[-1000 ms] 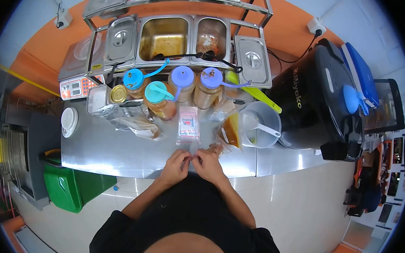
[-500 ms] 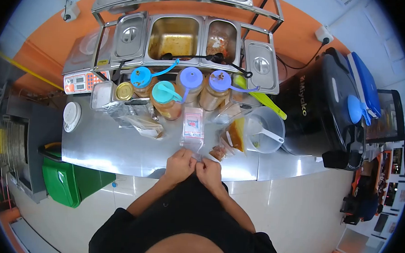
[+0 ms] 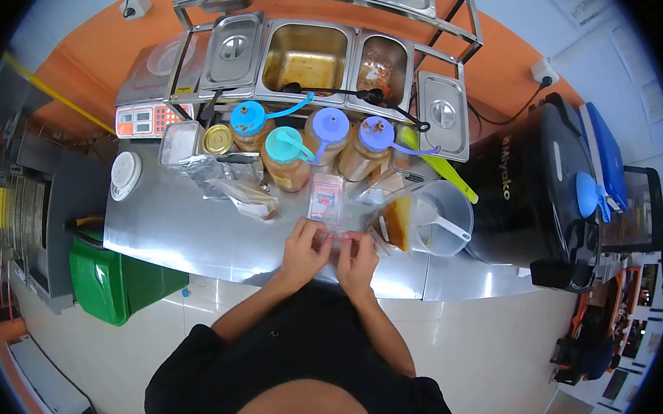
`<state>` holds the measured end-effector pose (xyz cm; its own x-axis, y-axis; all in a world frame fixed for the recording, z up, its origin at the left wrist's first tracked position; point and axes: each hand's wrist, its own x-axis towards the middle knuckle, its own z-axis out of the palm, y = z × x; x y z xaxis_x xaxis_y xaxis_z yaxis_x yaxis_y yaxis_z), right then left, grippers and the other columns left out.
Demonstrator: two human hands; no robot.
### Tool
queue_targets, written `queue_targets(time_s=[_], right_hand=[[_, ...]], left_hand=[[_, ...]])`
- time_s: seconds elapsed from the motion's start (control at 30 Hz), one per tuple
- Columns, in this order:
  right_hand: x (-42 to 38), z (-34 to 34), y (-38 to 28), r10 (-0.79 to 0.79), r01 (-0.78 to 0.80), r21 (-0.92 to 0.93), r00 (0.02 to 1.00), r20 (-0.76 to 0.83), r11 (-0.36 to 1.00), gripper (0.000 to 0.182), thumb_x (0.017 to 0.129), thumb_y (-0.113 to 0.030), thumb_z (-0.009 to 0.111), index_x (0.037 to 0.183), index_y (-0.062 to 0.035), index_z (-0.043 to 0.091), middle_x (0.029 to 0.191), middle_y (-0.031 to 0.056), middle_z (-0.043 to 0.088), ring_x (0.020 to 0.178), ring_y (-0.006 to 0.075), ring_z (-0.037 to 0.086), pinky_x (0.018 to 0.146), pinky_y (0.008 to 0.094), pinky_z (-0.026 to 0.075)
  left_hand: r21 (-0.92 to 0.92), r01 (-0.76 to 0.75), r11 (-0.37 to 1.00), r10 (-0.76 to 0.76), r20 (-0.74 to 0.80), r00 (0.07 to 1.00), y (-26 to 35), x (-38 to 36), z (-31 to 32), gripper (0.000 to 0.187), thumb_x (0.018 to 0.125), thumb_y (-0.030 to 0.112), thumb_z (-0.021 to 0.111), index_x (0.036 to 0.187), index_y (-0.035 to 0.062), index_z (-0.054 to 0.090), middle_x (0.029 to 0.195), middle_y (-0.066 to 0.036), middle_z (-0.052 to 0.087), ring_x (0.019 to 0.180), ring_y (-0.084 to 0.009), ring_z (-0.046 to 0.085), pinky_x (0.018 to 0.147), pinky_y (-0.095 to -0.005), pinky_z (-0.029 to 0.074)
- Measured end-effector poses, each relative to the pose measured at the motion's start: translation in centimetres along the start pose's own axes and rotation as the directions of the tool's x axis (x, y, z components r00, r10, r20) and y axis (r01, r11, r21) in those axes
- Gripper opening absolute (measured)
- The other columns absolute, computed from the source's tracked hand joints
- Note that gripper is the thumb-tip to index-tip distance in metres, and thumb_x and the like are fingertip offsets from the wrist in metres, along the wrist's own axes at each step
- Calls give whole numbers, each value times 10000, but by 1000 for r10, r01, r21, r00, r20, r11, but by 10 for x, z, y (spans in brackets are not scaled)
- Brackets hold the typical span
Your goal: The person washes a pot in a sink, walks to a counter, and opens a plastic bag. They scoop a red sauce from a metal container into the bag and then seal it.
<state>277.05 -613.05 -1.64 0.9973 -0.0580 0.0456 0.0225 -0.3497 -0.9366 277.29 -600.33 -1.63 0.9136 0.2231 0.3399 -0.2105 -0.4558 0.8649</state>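
Just above the counter's front edge, my left hand (image 3: 304, 252) and my right hand (image 3: 357, 263) pinch a small clear plastic bag (image 3: 337, 235) between them. Its outline is faint, and the fingers cover part of it. Directly beyond my hands lies a flat pack of clear zip bags (image 3: 326, 197) with a printed label. To the right of my right hand is a pouch of orange-brown sauce (image 3: 398, 220), beside a clear plastic tub (image 3: 453, 207) that holds a white scoop (image 3: 449, 228).
Squeeze bottles with blue, turquoise (image 3: 285, 155) and purple lids stand behind. Left of my hands are foil and paper packets (image 3: 245, 194), an open tin (image 3: 217, 139) and a round white scale (image 3: 126, 172). Steel food pans (image 3: 308, 54) sit at the back; a black Miyako appliance (image 3: 518, 188) stands right.
Both hands have moved forward and a little apart, and the clear bag now shows stretched between the fingers. The camera view has shifted slightly.
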Motion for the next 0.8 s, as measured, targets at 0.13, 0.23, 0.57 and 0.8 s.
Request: queue_targets(time_s=[0.13,0.23,0.57,0.8], right_hand=[[3,3,16,-155,140,-112,978,-137,984,156,826,-63,666,971,-51,610,923,116,642,807,247,647,764,361,477],[5,-3,12,-444,402,-376,895,-31,835,127,805,-53,690,925,-53,647,884,116,640,798,241,649,757,356,476],[12,4,10,52,-66,404,998,46,912,129,868,-25,678,984,24,704,1065,105,678,926,166,653,819,274,529],[16,-4,17,237,-517,709,854,463,478,127,918,-49,616,973,51,673,1054,63,630,1033,163,592,874,328,505]], left_hand=[[28,25,999,-24,-23,999,-7,-5,5,194,775,19,732,896,28,580,835,-98,564,598,-185,593,500,-309,472],[-82,74,994,-76,-26,997,-7,-4,2,190,793,-3,721,929,20,591,868,-92,592,681,-163,632,545,-277,515],[-601,427,676,-501,51,864,-10,-15,4,186,860,-61,643,1046,-52,627,955,-87,681,866,-149,661,786,-250,546],[-542,642,543,-559,338,757,-13,-10,-20,219,887,26,670,1092,-49,664,991,-107,693,868,-144,657,818,-269,536]])
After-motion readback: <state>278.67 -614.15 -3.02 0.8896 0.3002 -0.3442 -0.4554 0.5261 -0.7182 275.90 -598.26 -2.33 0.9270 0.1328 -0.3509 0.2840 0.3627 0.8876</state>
